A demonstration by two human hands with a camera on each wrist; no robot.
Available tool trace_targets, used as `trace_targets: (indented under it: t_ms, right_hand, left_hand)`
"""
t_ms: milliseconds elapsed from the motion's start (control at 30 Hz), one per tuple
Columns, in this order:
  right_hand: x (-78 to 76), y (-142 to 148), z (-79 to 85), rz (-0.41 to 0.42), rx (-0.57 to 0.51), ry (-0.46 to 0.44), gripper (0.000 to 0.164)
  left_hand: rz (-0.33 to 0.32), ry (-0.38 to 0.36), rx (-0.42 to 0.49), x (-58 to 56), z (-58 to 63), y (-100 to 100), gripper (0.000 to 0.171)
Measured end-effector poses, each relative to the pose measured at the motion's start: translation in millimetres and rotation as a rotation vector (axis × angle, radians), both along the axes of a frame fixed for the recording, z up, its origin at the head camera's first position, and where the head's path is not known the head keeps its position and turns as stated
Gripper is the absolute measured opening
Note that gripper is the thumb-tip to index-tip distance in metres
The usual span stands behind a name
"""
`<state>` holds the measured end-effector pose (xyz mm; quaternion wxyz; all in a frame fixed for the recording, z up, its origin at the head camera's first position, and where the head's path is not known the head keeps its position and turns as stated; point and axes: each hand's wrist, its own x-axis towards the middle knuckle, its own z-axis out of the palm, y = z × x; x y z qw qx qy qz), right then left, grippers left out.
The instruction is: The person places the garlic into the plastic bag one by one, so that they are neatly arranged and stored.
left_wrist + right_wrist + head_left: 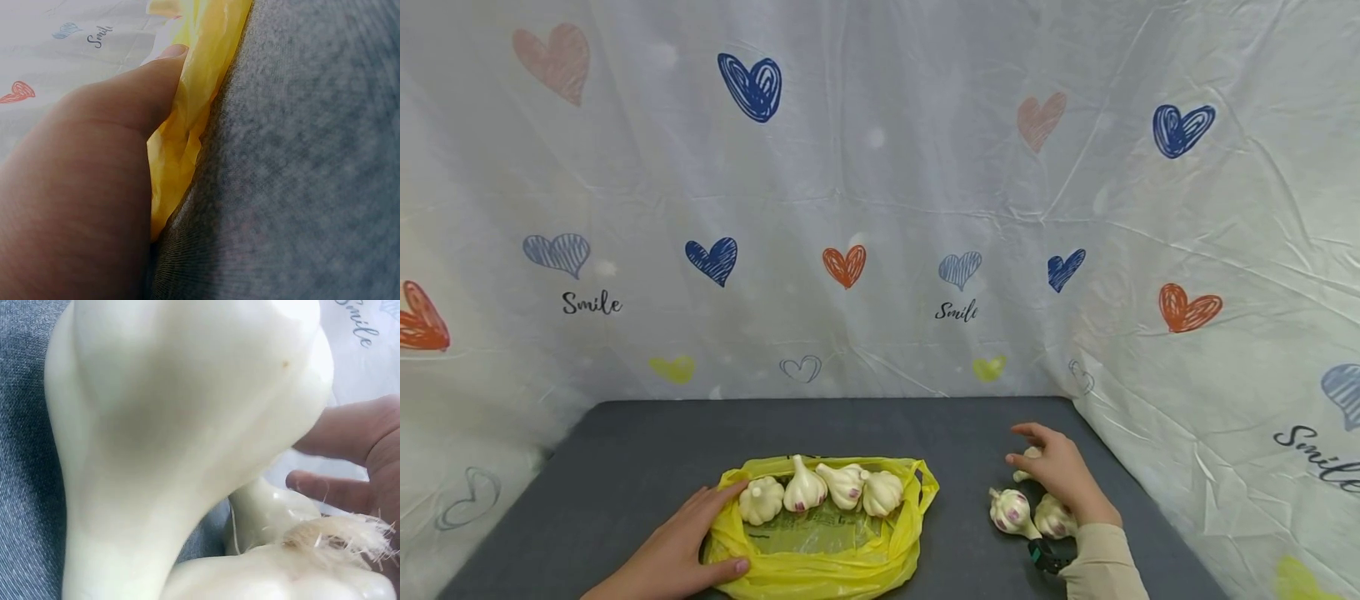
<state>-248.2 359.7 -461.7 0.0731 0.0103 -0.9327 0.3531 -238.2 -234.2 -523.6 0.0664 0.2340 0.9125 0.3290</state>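
Observation:
A yellow plastic bag (820, 575) lies with its mouth spread wide, and several garlic bulbs (806, 488) sit in a row along its far side. My left hand (681, 533) rests on the bag's left edge, thumb and fingers spread apart. In the left wrist view the thumb (144, 87) touches the crumpled yellow plastic (187, 125). To the right, my right hand (1060, 471) hovers around a far garlic bulb (1027, 465), its fingers bent and apart; the hand partly hides this bulb. Two more bulbs lie nearer, one purple-streaked (1011, 510), the other (1054, 517) beside my wrist.
Everything lies on a dark grey table (850, 425). Behind and beside it hangs a white sheet (880, 167) printed with hearts. A black band (1047, 557) is on the right wrist. One close bulb (187, 394) fills much of the right wrist view.

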Motion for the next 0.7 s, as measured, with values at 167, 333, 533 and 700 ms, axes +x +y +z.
trace_targets:
  t_ms: [167, 333, 533, 700]
  right_hand:
    - [-1.0, 1.6, -1.1, 0.013, 0.021, -0.011, 0.059]
    - [-1.7, -0.2, -0.8, 0.015, 0.019, -0.054, 0.061]
    - [-4.2, -1.6, 1.7, 0.019, 0.02, -0.108, 0.063]
    - [-6.8, -1.7, -0.3, 0.02, 0.043, -0.12, 0.06]
  left_hand:
    - [0.006, -0.022, -0.012, 0.2, 0.4, 0.1, 0.09]
    - [0.013, -0.027, -0.001, -2.9, -4.0, -1.4, 0.091]
    - [0.011, -0.004, 0.001, -4.0, -5.1, -1.5, 0.091]
    - [0.013, -0.006, 0.0, -2.6, -3.6, -0.9, 0.091]
